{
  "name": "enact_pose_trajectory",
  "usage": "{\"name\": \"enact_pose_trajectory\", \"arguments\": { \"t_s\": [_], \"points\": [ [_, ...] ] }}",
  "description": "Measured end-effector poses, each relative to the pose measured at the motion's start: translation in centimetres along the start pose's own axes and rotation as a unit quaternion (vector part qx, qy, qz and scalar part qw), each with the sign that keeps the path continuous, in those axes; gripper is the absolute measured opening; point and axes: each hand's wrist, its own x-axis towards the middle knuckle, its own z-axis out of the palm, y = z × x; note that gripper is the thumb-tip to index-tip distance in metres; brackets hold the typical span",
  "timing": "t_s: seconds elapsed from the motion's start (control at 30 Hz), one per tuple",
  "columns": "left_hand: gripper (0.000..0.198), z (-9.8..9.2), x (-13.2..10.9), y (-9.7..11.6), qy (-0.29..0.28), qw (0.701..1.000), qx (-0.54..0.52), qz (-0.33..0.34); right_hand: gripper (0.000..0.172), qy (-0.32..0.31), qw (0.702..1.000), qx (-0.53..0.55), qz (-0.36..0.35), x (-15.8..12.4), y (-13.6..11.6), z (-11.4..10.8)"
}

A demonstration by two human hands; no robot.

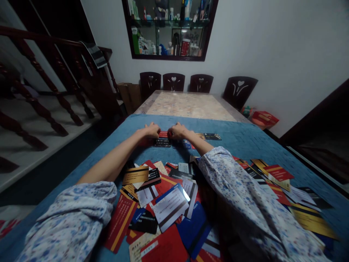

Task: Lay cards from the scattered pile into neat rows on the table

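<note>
Both my arms reach toward the far part of the blue cloth. With curled fingers, my left hand point(152, 130) holds the left end of a red card point(163, 134). My right hand point(177, 131) is closed at the same card's right end. Just nearer to me, a black card point(163, 142) with white print lies against the red one. More cards lie partly hidden under my right forearm, in line with a dark card point(213, 136) to the right. Closer in, a jumbled pile of cards in several colours surrounds a white card with a dark stripe point(171, 206).
A second loose heap of cards, with a gold card point(312, 219), lies right of my right sleeve. The blue cloth point(109, 145) covers the near part of a stone-patterned table point(188, 103). Dark chairs point(173, 82) stand beyond it; a wooden railing point(40, 98) runs along the left.
</note>
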Motion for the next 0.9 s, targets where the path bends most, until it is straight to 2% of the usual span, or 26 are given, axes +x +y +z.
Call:
{"name": "enact_pose_trajectory", "arguments": {
  "t_s": [0.5,0.9],
  "points": [
    [0.026,-0.01,0.55,-0.40,-0.008,1.000,0.000,0.010,0.038,-0.003,1.000,-0.017,-0.008,0.35,-0.02,-0.27],
    [0.028,-0.49,-0.30,0.38,-0.017,0.999,0.014,0.024,0.040,-0.004,1.000,-0.027,-0.013,0.11,-0.10,-0.21]
  ]
}}
